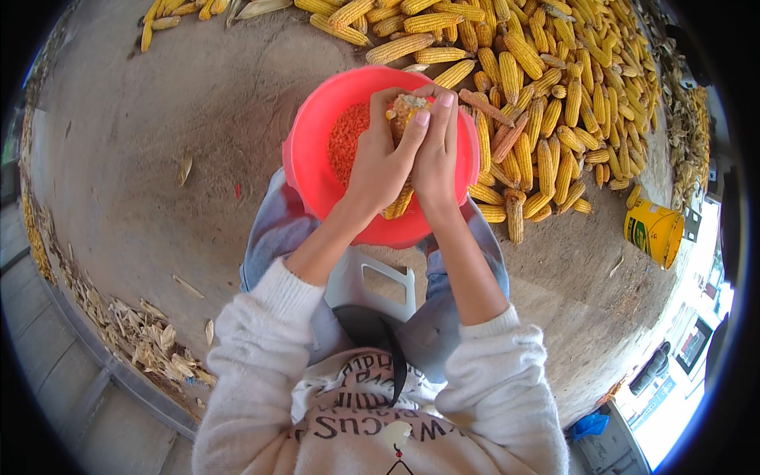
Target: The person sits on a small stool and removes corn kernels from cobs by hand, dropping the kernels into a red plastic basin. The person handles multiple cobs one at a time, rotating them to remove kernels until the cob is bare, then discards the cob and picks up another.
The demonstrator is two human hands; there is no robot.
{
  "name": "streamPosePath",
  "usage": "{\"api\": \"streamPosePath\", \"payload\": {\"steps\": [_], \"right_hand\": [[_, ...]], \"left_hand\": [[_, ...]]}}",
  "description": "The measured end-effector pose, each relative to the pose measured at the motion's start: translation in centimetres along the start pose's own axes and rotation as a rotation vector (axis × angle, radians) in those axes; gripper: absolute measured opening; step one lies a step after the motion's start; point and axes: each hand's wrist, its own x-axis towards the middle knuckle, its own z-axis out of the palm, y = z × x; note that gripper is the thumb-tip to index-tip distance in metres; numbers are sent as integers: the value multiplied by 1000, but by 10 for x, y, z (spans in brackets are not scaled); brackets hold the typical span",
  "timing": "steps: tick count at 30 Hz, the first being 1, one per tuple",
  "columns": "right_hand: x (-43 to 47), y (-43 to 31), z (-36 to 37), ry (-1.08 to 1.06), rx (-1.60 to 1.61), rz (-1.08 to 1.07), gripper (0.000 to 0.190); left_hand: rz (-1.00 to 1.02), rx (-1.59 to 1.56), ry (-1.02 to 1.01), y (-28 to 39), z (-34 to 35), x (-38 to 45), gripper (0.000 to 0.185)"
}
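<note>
My left hand and my right hand are both closed around an ear of corn above a pink-red plastic basin. The ear's upper end shows a pale, partly bare cob with a few kernels between the thumbs; its lower end with yellow kernels sticks out below the palms. My thumbs lie side by side near the top of the ear. Loose corn kernels, tinted orange-red, lie in the basin. The basin is at my knees. My hands hide the middle of the ear.
A large heap of corn ears spreads beyond and right of the basin, with bare cobs at its near edge. A yellow bucket lies tipped at right. Dry husks lie along the left edge. Under me is a pale plastic stool.
</note>
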Motion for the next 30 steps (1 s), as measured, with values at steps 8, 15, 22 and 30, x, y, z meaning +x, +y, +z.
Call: {"api": "streamPosePath", "payload": {"steps": [8,15,22,30], "right_hand": [[-4,-1,4,-37,-79,-63,33],[-6,-4,6,3,-90,-46,35],[0,-6,1,76,-3,11,40],[4,-2,-6,76,-36,-6,42]], "left_hand": [[48,44,77,-3,-5,0,42],[-2,-24,109,-4,-5,0,40],[-9,-175,106,-9,0,1,37],[78,-4,-32,-1,5,-2,42]]}}
